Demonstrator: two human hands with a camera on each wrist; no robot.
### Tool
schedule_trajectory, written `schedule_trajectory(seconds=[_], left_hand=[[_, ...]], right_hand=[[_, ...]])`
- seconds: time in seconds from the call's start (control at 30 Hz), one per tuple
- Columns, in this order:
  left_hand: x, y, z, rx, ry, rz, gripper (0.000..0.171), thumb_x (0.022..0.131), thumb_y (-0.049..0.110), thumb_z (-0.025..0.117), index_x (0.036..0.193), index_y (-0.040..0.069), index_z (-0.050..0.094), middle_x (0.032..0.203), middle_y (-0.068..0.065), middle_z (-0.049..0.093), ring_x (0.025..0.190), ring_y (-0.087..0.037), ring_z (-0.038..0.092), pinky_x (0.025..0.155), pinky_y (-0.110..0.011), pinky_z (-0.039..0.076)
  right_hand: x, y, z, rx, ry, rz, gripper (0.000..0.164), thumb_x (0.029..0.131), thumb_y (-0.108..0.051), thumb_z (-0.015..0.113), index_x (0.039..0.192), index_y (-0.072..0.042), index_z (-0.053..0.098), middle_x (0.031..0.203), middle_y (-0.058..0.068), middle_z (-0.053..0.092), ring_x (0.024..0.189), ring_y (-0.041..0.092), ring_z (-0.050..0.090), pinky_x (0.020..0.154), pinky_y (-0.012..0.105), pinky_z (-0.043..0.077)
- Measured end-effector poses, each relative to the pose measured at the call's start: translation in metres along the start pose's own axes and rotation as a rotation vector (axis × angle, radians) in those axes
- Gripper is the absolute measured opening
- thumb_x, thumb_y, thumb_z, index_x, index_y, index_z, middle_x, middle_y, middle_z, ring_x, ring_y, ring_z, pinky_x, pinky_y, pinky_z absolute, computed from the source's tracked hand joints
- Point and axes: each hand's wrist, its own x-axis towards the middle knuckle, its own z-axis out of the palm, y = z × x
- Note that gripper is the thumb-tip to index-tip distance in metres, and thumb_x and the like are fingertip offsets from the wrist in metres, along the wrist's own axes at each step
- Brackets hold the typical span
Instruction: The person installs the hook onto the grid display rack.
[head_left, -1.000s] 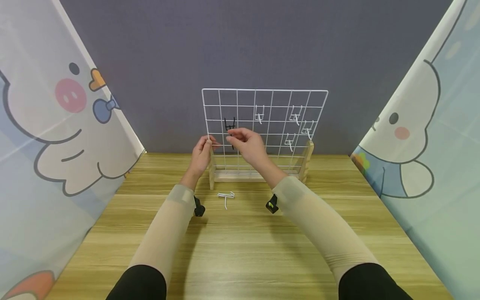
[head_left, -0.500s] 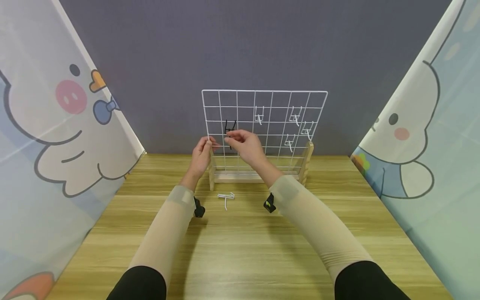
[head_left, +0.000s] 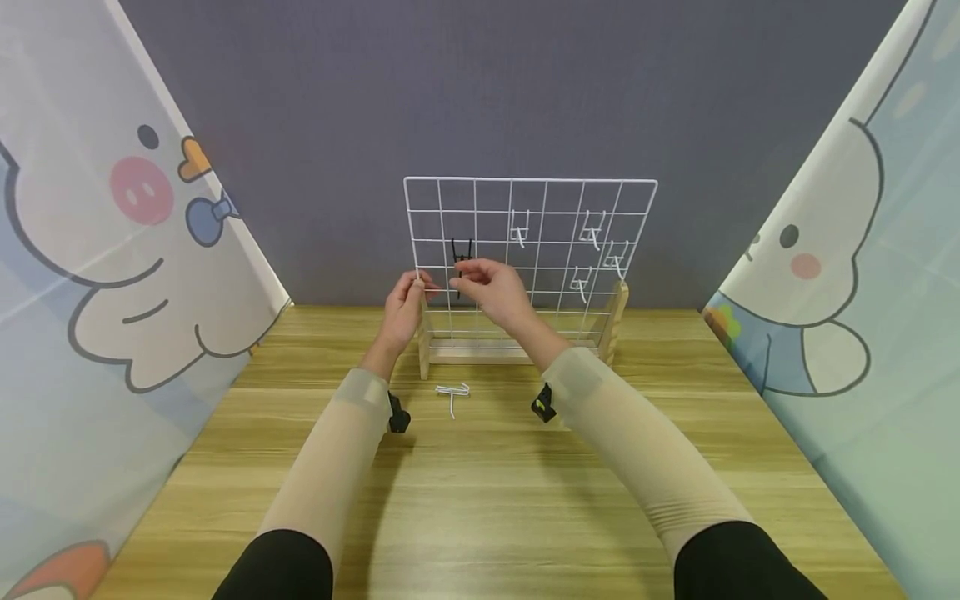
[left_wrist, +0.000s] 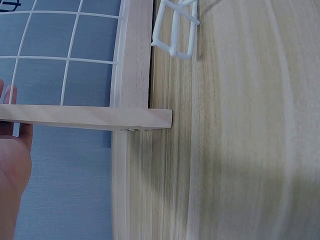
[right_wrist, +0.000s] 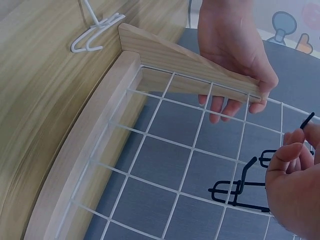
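Observation:
A white wire grid panel (head_left: 525, 179) stands upright in a wooden stand (head_left: 480, 357). My left hand (head_left: 402, 310) grips the top of the stand's left side piece (left_wrist: 85, 116), thumb in front and fingers behind. My right hand (head_left: 498, 293) is at the grid's left part, its thumb and fingertips pinching a black wire hook (head_left: 461, 257). In the right wrist view, a dark prong tip (right_wrist: 308, 120) sticks out by these fingers, and black wire loops (right_wrist: 222, 192) lie across the grid. The fingers hide part of the black wire.
Several white wire hooks (head_left: 519, 233) hang on the grid's right half. A loose white hook (head_left: 452, 392) lies on the wooden table (head_left: 480, 500) in front of the stand. A grey wall (head_left: 337, 125) rises behind, with printed cloths (head_left: 825, 250) at both sides.
My right hand and the black hook have shifted only slightly at the grid. My left hand has kept its hold on the stand.

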Motion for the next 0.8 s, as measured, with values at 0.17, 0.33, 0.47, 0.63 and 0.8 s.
schedule_trajectory(seconds=[0.17, 0.33, 0.47, 0.63, 0.8], left_hand=[[0.001, 0.000, 0.000, 0.026, 0.002, -0.010, 0.032, 0.119, 0.013, 0.039, 0.130, -0.013, 0.054, 0.130, -0.038, 0.058, 0.110, -0.010, 0.069, 0.118, -0.055, 0.051], [0.000, 0.000, 0.001, 0.019, 0.009, 0.000, 0.030, 0.119, 0.011, 0.040, 0.129, -0.013, 0.054, 0.123, -0.027, 0.066, 0.110, -0.013, 0.071, 0.117, -0.055, 0.052], [0.000, 0.000, 0.002, 0.018, 0.033, 0.006, 0.029, 0.118, 0.011, 0.043, 0.127, -0.012, 0.057, 0.110, -0.008, 0.074, 0.115, -0.033, 0.072, 0.114, -0.058, 0.052], [0.001, 0.000, 0.003, 0.018, 0.036, -0.002, 0.030, 0.118, 0.011, 0.042, 0.128, -0.014, 0.057, 0.115, -0.019, 0.073, 0.120, -0.048, 0.068, 0.114, -0.056, 0.052], [0.001, -0.003, 0.002, 0.009, 0.033, 0.007, 0.030, 0.118, 0.009, 0.042, 0.128, -0.015, 0.057, 0.116, -0.020, 0.071, 0.116, -0.038, 0.071, 0.119, -0.062, 0.050]], right_hand=[[-0.003, 0.001, -0.001, -0.004, 0.005, -0.029, 0.040, 0.106, -0.031, 0.076, 0.142, -0.013, 0.072, 0.122, 0.007, 0.077, 0.104, 0.022, 0.071, 0.080, 0.029, 0.057], [-0.008, 0.003, -0.004, 0.003, 0.004, -0.051, 0.041, 0.106, -0.033, 0.075, 0.143, -0.014, 0.072, 0.117, 0.010, 0.078, 0.102, 0.032, 0.073, 0.076, 0.030, 0.055], [-0.016, 0.004, -0.007, 0.005, -0.010, -0.045, 0.039, 0.107, -0.033, 0.075, 0.142, -0.017, 0.072, 0.112, 0.011, 0.078, 0.098, 0.033, 0.073, 0.071, 0.029, 0.054], [-0.028, 0.008, -0.012, 0.019, -0.018, -0.054, 0.039, 0.105, -0.032, 0.076, 0.141, -0.016, 0.073, 0.111, 0.008, 0.079, 0.092, 0.026, 0.073, 0.069, 0.027, 0.054], [-0.042, 0.016, -0.018, 0.046, -0.034, -0.055, 0.035, 0.106, -0.031, 0.076, 0.138, -0.017, 0.074, 0.110, 0.008, 0.078, 0.088, 0.019, 0.069, 0.070, 0.026, 0.053]])
